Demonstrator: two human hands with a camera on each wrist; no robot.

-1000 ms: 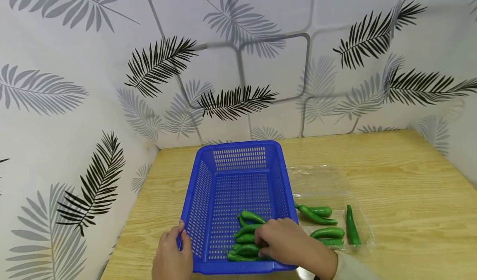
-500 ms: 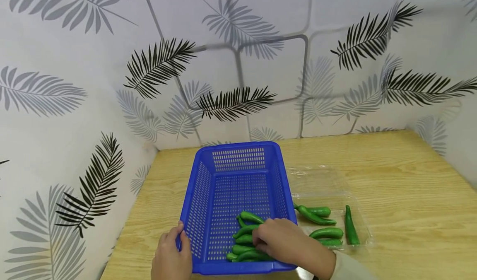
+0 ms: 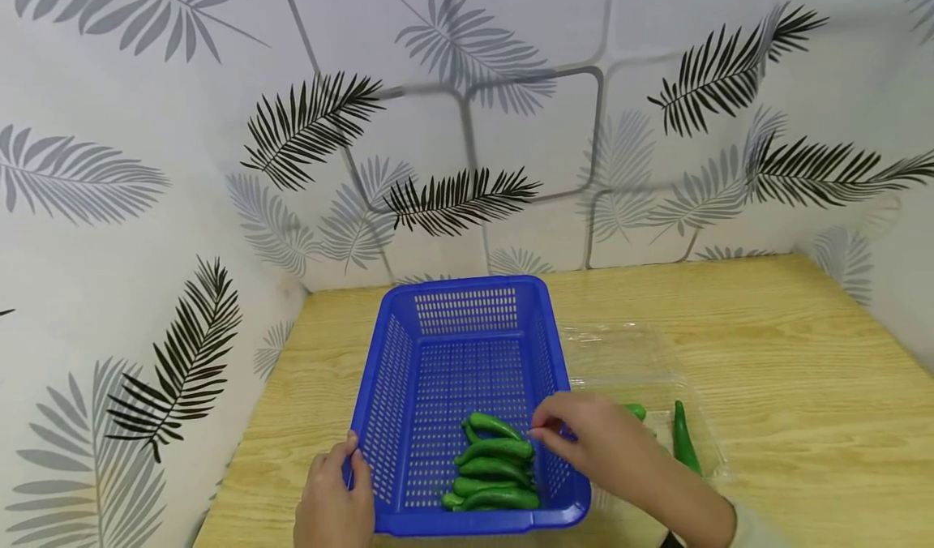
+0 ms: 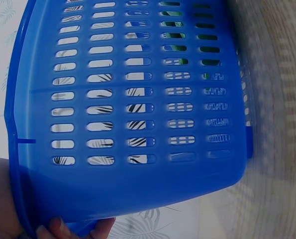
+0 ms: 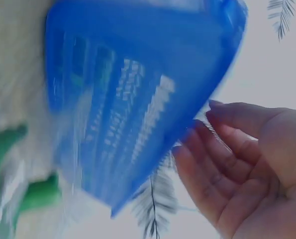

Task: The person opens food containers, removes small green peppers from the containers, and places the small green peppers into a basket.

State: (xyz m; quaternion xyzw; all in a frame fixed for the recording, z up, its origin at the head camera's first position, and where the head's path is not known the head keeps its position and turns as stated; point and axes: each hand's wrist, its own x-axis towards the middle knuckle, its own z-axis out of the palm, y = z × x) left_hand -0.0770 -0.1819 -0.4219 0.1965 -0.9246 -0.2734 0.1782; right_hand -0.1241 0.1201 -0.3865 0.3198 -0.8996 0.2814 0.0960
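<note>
Currently the left hand [image 3: 336,491] grips the left rim of a rectangular blue plastic basket [image 3: 516,522] with slotted walls, near its close corner. Over the basket's right rim, the right hand [image 3: 594,434] has its fingers loosely bent and holds nothing; whether it touches the rim is unclear. Glossy, slender green peppers [image 3: 489,467] lie stacked inside the basket's near right part, while others sit right of it in a clear plastic container [image 3: 620,359].
</note>
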